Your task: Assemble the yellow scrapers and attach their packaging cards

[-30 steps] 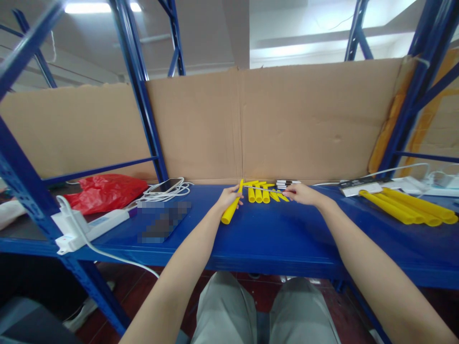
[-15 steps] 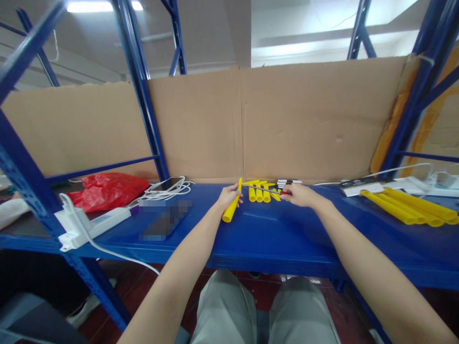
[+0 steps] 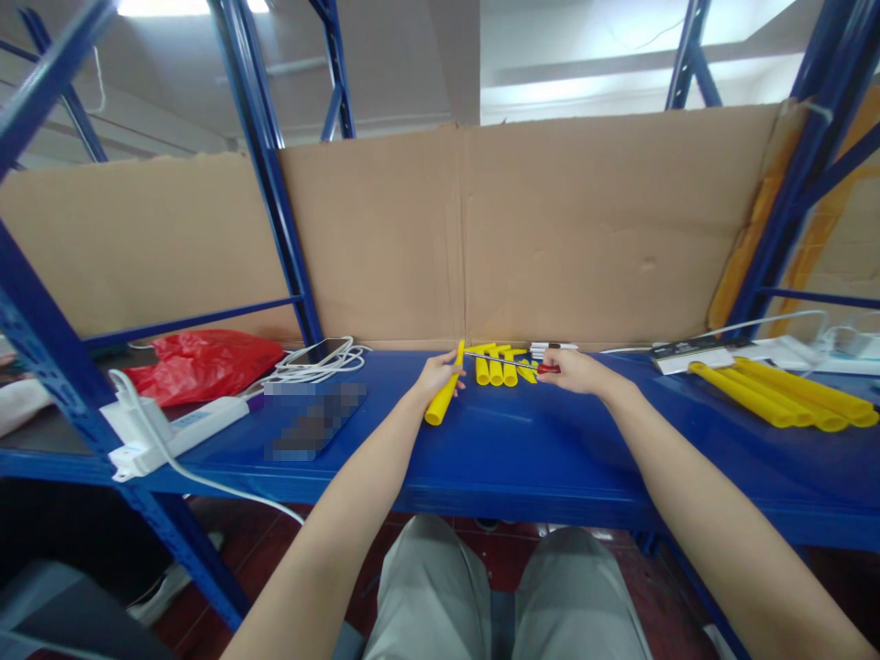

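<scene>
My left hand is closed around a yellow tube, tilted over the blue shelf with its wide round end toward me. In my right hand is a screwdriver with a red handle. Its long thin metal shaft points left, and the tip reaches the upper end of the held tube; whether it touches or enters it cannot be made out. Behind the shaft lie several short yellow tubes side by side, with small yellow pieces next to them.
Black-and-white pens lie at the back by the cardboard wall. Longer yellow tubes rest at the right. On the left are a white power strip, a red plastic bag, coiled white cables and a blurred flat object.
Hardly anything differs. Both hands keep their places on the tube and the screwdriver, while the whole view has shifted slightly.
</scene>
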Tool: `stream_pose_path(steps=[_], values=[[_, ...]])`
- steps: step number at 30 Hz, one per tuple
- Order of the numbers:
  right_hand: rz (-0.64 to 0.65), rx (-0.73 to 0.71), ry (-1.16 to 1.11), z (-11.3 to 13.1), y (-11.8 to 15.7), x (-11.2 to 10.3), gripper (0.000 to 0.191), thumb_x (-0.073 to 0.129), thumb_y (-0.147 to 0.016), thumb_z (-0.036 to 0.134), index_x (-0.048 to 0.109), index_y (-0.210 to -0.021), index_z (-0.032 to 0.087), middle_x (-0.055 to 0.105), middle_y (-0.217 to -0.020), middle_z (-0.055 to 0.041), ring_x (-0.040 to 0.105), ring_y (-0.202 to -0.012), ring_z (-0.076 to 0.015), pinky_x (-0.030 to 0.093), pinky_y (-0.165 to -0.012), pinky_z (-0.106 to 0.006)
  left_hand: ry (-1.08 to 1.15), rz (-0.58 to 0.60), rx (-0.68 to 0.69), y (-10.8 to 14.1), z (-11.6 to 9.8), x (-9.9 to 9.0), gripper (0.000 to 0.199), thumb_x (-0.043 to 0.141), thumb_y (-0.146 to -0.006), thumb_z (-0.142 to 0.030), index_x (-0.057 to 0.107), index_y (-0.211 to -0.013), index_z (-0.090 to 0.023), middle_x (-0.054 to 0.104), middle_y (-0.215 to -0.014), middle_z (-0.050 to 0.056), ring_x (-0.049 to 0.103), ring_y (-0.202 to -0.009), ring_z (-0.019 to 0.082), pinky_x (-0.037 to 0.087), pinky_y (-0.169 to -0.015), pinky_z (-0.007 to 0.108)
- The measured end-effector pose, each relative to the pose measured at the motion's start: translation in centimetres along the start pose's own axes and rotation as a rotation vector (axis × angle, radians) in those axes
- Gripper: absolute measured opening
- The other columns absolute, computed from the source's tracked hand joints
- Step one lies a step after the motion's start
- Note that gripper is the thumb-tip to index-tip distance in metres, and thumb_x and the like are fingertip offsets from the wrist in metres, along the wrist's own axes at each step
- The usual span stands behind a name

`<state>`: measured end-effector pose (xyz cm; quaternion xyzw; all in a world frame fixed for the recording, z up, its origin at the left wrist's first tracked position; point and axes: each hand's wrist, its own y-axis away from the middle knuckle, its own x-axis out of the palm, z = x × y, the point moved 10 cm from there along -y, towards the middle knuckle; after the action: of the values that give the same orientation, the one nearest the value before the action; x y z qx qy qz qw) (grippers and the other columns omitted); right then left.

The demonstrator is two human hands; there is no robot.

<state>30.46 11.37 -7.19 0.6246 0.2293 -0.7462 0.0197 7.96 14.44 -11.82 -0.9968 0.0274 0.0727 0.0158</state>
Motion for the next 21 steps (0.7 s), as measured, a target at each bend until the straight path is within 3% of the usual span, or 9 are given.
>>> stream_pose_path(steps=[7, 14, 21], values=[[0.062, -0.016, -0.048, 0.4, -0.2, 0.6, 0.02, 0.049, -0.083, 0.03, 0.056, -0.068, 0.019, 0.065, -0.069, -0.0054, 0.054, -0.06, -0.0154, 0.032, -0.053, -0.025, -0.002, -0.011, -0.007, -0.1, 0.1, -0.1, 0.064, 0.05, -0.083, -0.003, 0.033, -0.143, -0.013, 0.064, -0.079, 0.005, 0.055, -0.043, 0.008, 0.041, -0.038, 0.019], [-0.06, -0.008, -0.084, 0.3, -0.3, 0.1, 0.013, 0.061, -0.074, 0.026, 0.052, -0.08, 0.02, 0.065, -0.074, -0.0037, 0.055, -0.062, -0.0144, 0.033, -0.054, -0.023, 0.016, -0.022, -0.011, 0.4, -0.2, -0.2, 0.063, 0.05, -0.083, -0.003, 0.033, -0.143, -0.012, 0.063, -0.073, 0.003, 0.055, -0.042, 0.008, 0.039, -0.037, 0.018], [-0.07, -0.047, -0.044, 0.5, -0.2, -0.6, 0.015, 0.053, -0.08, 0.03, 0.053, -0.07, 0.02, 0.065, -0.07, -0.0045, 0.053, -0.059, -0.0143, 0.033, -0.054, -0.024, 0.008, -0.018, -0.004, 0.4, -0.3, -0.2, 0.062, 0.05, -0.083, -0.003, 0.035, -0.142, -0.012, 0.063, -0.077, 0.004, 0.055, -0.043, 0.009, 0.04, -0.038, 0.019]])
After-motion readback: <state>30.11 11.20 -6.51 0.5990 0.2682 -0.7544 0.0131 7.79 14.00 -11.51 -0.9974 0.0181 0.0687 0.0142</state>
